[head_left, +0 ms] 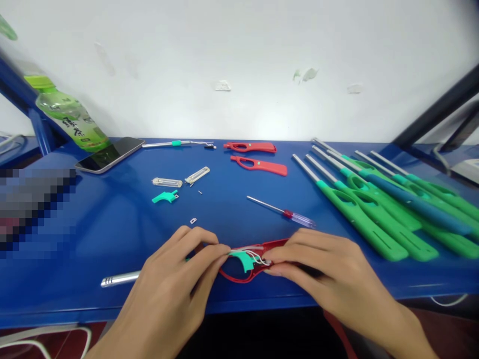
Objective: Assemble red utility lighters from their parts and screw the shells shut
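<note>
Near the table's front edge, a red lighter casing half (239, 280) lies between both hands, its inside facing up. Within it sit a teal trigger (245, 261) and thin white wires (256, 256). My left hand (183, 274) pinches the casing's nozzle end, thumb and forefinger together. A silver metal tube (119, 279) sticks out to the left from under that hand. My right hand (325, 264) has its fingertips closed at the wire ends inside the handle; a small part there is mostly covered by the fingers.
A screwdriver (281, 211), two red casing halves (258, 166), clear fuel tanks (167, 182), a loose teal trigger (164, 197) and a wired tube (166, 144) lie beyond. Several green lighters (359, 219) are piled right. A phone (110, 154) and bottle (69, 117) stand left.
</note>
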Demonstrator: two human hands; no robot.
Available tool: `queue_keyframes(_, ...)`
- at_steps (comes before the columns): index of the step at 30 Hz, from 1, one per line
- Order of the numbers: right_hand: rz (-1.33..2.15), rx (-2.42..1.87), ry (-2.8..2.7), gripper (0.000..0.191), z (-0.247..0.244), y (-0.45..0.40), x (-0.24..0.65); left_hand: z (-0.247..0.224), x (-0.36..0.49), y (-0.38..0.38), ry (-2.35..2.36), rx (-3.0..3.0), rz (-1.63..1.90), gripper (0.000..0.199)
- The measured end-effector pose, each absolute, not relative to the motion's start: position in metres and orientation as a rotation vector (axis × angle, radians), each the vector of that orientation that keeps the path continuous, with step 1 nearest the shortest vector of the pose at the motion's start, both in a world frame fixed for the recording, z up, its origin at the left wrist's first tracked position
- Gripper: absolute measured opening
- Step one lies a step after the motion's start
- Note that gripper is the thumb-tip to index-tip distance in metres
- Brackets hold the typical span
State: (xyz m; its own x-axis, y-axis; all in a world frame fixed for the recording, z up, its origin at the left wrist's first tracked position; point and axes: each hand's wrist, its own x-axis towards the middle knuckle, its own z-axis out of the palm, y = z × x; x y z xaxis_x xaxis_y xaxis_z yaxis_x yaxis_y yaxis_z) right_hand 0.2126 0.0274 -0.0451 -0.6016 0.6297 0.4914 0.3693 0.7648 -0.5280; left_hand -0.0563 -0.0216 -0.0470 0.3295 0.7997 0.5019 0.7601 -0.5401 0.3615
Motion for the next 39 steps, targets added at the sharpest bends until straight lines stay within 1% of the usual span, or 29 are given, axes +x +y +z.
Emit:
queue_keyframes(4, 0.502, -0.75, -2.277, 0.01, -0.045, 0.028, 0.213, -0.048, -0.059, -0.022, 1.485, 2.575, 0.93, 0.025)
queue_keyframes(9, 0.528, -0.794, -2.3, 0.014, -0.047, 0.026, 0.214, -0.049, -0.063, -0.025, 1.456, 2.761, 0.805, 0.042)
queue_keyframes(12, 0.494, -0.856, -2.358, 0.029, -0.044, 0.024, 0.214, -0.048, -0.064, -0.026, 1.429, 2.856, 0.773, 0.048)
queue_keyframes(14, 0.386, -0.893, -2.428, 0.041, -0.041, 0.023, 0.212, -0.047, -0.063, -0.026, 1.418, 2.877, 0.776, 0.049)
queue_keyframes(16, 0.249, -0.919, -2.489, 0.046, -0.039, 0.021, 0.209, -0.046, -0.062, -0.026, 1.405, 2.875, 0.781, 0.048)
queue_keyframes(19, 0.153, -0.934, -2.51, 0.042, -0.039, 0.022, 0.204, -0.045, -0.061, -0.025, 1.417, 2.858, 0.797, 0.047)
queue_keyframes(24, 0.207, -0.793, -2.444, 0.032, -0.045, 0.03, 0.197, -0.044, -0.061, -0.025, 1.428, 2.857, 0.813, 0.044)
queue_keyframes(30, 0.308, -0.717, -2.474, 0.042, -0.043, 0.034, 0.202, -0.043, -0.061, -0.025, 1.429, 2.817, 0.821, 0.04)
queue_keyframes(35, 0.226, -0.627, -2.466, 0.029, -0.039, 0.034, 0.205, -0.044, -0.062, -0.025, 1.44, 2.772, 0.835, 0.039)
queue_keyframes(39, 0.223, -0.625, -2.462, 0.027, -0.038, 0.035, 0.204, -0.048, -0.065, -0.029, 1.445, 2.734, 0.803, 0.042)
